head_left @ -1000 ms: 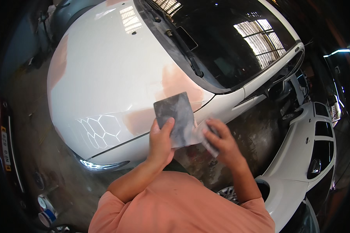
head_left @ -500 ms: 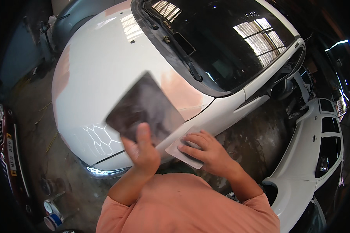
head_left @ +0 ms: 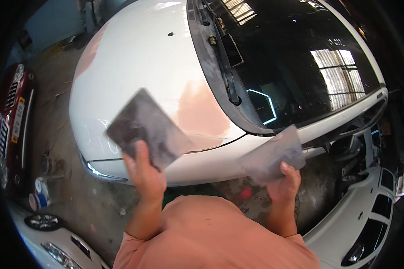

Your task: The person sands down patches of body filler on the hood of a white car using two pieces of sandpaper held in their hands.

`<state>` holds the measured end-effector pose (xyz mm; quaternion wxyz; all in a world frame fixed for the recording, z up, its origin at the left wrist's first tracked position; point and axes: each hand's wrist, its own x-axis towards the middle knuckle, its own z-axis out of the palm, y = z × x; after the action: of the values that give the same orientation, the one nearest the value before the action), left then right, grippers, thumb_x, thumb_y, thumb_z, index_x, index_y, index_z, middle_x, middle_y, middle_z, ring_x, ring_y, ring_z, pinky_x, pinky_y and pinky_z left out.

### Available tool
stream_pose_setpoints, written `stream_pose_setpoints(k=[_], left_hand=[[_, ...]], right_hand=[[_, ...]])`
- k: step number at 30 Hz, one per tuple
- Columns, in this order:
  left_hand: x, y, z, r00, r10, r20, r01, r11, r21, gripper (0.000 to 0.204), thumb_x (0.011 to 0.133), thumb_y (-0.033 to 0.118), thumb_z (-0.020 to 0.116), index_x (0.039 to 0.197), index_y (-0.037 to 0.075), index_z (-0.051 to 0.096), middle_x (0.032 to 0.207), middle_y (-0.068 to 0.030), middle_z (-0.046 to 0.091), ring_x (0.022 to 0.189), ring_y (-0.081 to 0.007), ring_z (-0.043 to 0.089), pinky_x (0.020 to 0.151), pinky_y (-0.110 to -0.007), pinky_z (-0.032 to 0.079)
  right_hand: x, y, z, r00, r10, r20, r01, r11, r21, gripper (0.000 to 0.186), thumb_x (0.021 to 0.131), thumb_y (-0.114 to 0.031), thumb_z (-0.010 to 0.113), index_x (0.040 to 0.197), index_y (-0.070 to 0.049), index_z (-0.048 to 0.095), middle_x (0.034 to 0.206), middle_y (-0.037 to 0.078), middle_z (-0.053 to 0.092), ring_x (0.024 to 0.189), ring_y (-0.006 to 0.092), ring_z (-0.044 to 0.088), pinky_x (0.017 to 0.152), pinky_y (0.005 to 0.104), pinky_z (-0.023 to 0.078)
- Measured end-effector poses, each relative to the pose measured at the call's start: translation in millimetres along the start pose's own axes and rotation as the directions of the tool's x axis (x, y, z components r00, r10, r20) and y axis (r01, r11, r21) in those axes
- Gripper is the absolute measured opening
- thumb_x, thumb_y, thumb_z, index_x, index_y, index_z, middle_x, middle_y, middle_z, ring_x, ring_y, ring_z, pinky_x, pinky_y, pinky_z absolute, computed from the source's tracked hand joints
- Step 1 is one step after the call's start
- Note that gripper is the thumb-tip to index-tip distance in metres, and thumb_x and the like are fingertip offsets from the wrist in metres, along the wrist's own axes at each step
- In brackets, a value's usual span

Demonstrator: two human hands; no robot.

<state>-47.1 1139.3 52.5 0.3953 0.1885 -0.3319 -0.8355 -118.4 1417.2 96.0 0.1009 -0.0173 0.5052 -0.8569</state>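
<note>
My left hand [head_left: 144, 172] pinches a dark sheet of sandpaper [head_left: 150, 125], thumb on top, held up above the white car's front corner. Pale dust smears the sheet's face. My right hand [head_left: 286, 181] grips a second, greyer sheet of sandpaper [head_left: 274, 154] by its lower edge, raised in front of the fender and blurred by motion. Between the two sheets, a peach-coloured patch [head_left: 202, 110] marks the rear corner of the white hood [head_left: 134, 62]. Neither sheet appears to touch the car.
The dark windshield [head_left: 296, 67] and wiper [head_left: 231, 85] lie beyond the hood. A red car [head_left: 15, 116] stands at far left, a silver car [head_left: 54, 242] at lower left, another white car [head_left: 359, 219] at lower right. Small containers [head_left: 39, 195] sit on the floor at left.
My right hand has lifted off the fender area and moved right, its sheet now turned up and spread out. My left hand has shifted slightly left with its sheet. The view has swung.
</note>
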Motion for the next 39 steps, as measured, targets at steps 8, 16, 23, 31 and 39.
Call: stream_pose_setpoints(k=[8, 16, 23, 31, 39], left_hand=[[-9, -71, 117, 0.949, -0.252, 0.189, 0.265, 0.963, -0.047, 0.031, 0.103, 0.017, 0.052, 0.130, 0.004, 0.048, 0.118, -0.0089, 0.061, 0.108, -0.0194, 0.063, 0.092, -0.036, 0.053], [-31, -64, 126, 0.977, -0.173, 0.121, 0.191, 0.969, -0.159, 0.031, 0.101, 0.013, 0.053, 0.130, 0.003, 0.048, 0.120, -0.0100, 0.060, 0.108, -0.0191, 0.062, 0.091, -0.037, 0.053], [-37, -48, 98, 0.933, 0.203, 0.296, -0.270, 0.940, 0.207, 0.034, 0.102, 0.013, 0.054, 0.132, -0.003, 0.049, 0.119, -0.0104, 0.061, 0.109, -0.0128, 0.055, 0.096, -0.027, 0.043], [-12, -16, 47, 0.691, 0.656, -0.302, -0.673, 0.737, 0.061, 0.048, 0.099, 0.009, 0.061, 0.140, -0.005, 0.040, 0.137, -0.0156, 0.052, 0.121, -0.0217, 0.054, 0.102, -0.034, 0.046], [-81, -61, -66, 0.621, 0.544, -0.564, -0.530, 0.822, 0.209, 0.059, 0.098, 0.015, 0.062, 0.147, -0.003, 0.036, 0.150, -0.0189, 0.041, 0.135, -0.0303, 0.044, 0.114, -0.042, 0.034]], right_hand=[[82, -62, 32, 0.208, -0.165, 0.964, 0.973, 0.136, -0.187, 0.046, 0.080, -0.011, 0.070, 0.126, -0.006, 0.063, 0.133, 0.022, 0.058, 0.117, 0.0395, 0.058, 0.103, 0.0492, 0.045], [127, -71, 7, 0.281, 0.038, 0.959, 0.954, -0.123, -0.275, 0.046, 0.078, -0.004, 0.065, 0.122, -0.017, 0.067, 0.123, 0.013, 0.056, 0.119, 0.0372, 0.053, 0.103, 0.0485, 0.043], [109, -102, 53, 0.218, 0.154, 0.964, 0.876, -0.467, -0.123, 0.050, 0.078, -0.004, 0.063, 0.126, -0.019, 0.064, 0.128, 0.003, 0.058, 0.114, 0.0264, 0.054, 0.094, 0.0422, 0.041], [142, -74, 73, 0.236, 0.636, 0.734, 0.971, -0.125, -0.203, 0.061, 0.067, 0.010, 0.063, 0.124, -0.011, 0.063, 0.130, 0.004, 0.058, 0.113, 0.0282, 0.053, 0.097, 0.0406, 0.042], [160, -35, 51, 0.036, 0.801, 0.598, 0.973, -0.165, 0.162, 0.050, 0.085, -0.004, 0.054, 0.134, -0.012, 0.059, 0.134, 0.003, 0.056, 0.118, 0.0249, 0.052, 0.102, 0.0412, 0.040]])
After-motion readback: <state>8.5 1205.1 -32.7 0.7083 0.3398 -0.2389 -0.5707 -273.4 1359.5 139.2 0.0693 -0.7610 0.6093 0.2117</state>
